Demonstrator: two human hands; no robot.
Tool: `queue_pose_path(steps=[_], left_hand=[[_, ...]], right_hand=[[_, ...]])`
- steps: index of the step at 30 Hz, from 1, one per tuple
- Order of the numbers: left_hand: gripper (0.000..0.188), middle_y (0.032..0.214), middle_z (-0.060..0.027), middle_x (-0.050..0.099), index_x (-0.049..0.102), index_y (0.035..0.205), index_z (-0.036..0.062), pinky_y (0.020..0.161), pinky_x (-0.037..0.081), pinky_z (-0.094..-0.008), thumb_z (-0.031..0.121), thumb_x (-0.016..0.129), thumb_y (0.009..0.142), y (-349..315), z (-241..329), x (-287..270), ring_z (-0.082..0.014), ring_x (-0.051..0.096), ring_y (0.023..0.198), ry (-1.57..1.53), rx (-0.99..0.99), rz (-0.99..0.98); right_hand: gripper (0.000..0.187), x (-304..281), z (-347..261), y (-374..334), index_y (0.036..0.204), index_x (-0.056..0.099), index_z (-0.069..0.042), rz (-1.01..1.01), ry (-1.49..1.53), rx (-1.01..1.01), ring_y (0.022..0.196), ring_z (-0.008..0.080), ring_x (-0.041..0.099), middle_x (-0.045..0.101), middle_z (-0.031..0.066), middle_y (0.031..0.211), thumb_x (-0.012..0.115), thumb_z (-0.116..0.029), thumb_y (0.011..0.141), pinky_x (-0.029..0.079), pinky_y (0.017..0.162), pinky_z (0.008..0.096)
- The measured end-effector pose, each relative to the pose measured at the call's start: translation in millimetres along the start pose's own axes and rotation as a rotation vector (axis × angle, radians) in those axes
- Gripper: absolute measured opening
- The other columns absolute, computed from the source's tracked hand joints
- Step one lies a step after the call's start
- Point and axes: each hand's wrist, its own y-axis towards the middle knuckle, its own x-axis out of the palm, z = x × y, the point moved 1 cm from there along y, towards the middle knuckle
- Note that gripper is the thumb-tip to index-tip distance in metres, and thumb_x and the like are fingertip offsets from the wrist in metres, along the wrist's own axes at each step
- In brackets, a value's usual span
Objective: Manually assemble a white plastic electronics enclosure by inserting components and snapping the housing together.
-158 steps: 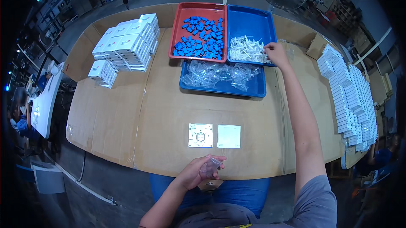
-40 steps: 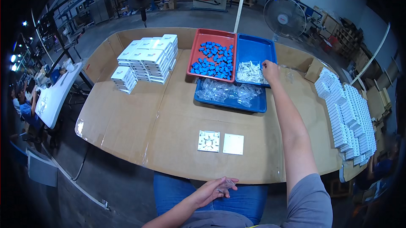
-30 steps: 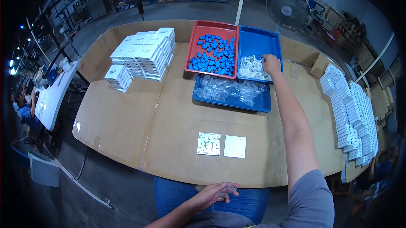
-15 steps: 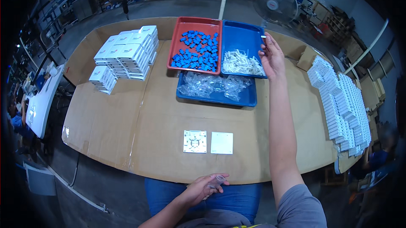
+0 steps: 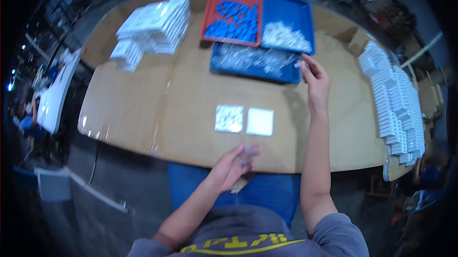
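Observation:
My left hand [image 5: 228, 172], at the table's front edge, holds a small clear plastic bag [image 5: 247, 155] in its fingers, blurred by motion. My right hand [image 5: 317, 83] is raised beside the right end of the lower blue tray [image 5: 253, 76], pinching a small white piece [image 5: 299, 64]. Between the hands and the trays, a white square plate with cut-outs and fittings [image 5: 229, 118] lies beside a plain white square plate [image 5: 260, 121]. Neither hand touches the plates. Clear plastic bags [image 5: 253, 59] fill the lower tray.
Behind stand a red tray [image 5: 208, 10] of small blue parts [image 5: 234, 22] and another blue tray [image 5: 288, 9] holding thin white pieces [image 5: 285, 36]. White boxes are stacked at left [image 5: 155, 21]; many white units [image 5: 396, 107] line the right. A person [image 5: 29, 121] sits at a far-left table.
My right hand has come back from the white pieces' tray, closer to me, with its small white piece. My left hand has risen slightly with the bag. The whole view has shifted.

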Motion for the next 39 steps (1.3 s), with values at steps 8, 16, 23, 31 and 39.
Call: queue_pose_path(steps=[8, 16, 23, 31, 39], left_hand=[[0.055, 0.124, -0.0076, 0.070, 0.053, 0.146, 0.0000, 0.086, 0.055, -0.0336, 0.043, 0.038, 0.114, -1.9, 14.7, -13.7, -0.0152, 0.066, 0.097, -0.025, 0.037, -0.033], [0.052, 0.123, -0.0114, 0.071, 0.058, 0.138, 0.0014, 0.087, 0.057, -0.0346, 0.044, 0.041, 0.113, -10.9, 6.1, -4.7, -0.0168, 0.069, 0.098, 0.066, -0.034, -0.001], [0.051, 0.122, -0.0130, 0.072, 0.061, 0.134, -0.0008, 0.090, 0.056, -0.0340, 0.043, 0.049, 0.112, -21.0, 4.0, 0.8, -0.0167, 0.070, 0.101, 0.146, -0.052, 0.008], [0.046, 0.122, -0.0120, 0.071, 0.061, 0.132, 0.0020, 0.088, 0.057, -0.0349, 0.041, 0.051, 0.111, -25.1, 5.3, -4.9, -0.0178, 0.070, 0.102, 0.074, -0.022, -0.012], [0.041, 0.119, -0.0113, 0.069, 0.054, 0.137, 0.0050, 0.089, 0.058, -0.0372, 0.037, 0.043, 0.114, -19.3, 1.3, -8.9, -0.0224, 0.070, 0.104, 0.029, -0.010, -0.049]], right_hand=[[0.015, 16.6, 48.8, -184.5, 0.108, 0.075, -0.002, -0.184, 0.088, 0.391, 0.078, 0.0024, 0.062, 0.074, 0.0005, 0.096, 0.077, -0.003, 0.094, 0.046, 0.070, 0.0173], [0.014, 12.8, -8.2, -162.1, 0.102, 0.078, -0.003, -0.566, -0.116, 0.233, 0.079, 0.0050, 0.061, 0.075, 0.0008, 0.098, 0.080, -0.003, 0.088, 0.043, 0.066, 0.0221], [0.016, 35.1, -29.5, -141.6, 0.099, 0.078, 0.001, -1.073, -0.219, 0.049, 0.089, 0.0167, 0.070, 0.075, 0.0083, 0.113, 0.079, -0.007, 0.086, 0.054, 0.080, 0.0316], [0.025, 37.4, -23.3, -147.8, 0.119, 0.072, 0.003, -1.278, -0.109, 0.152, 0.111, 0.0235, 0.070, 0.068, 0.0152, 0.134, 0.057, -0.012, 0.106, 0.056, 0.094, 0.0355], [0.033, 44.7, -21.3, -151.9, 0.125, 0.070, 0.003, -1.333, -0.176, 0.177, 0.118, 0.0250, 0.066, 0.066, 0.0154, 0.137, 0.052, -0.021, 0.111, 0.053, 0.102, 0.0366]])
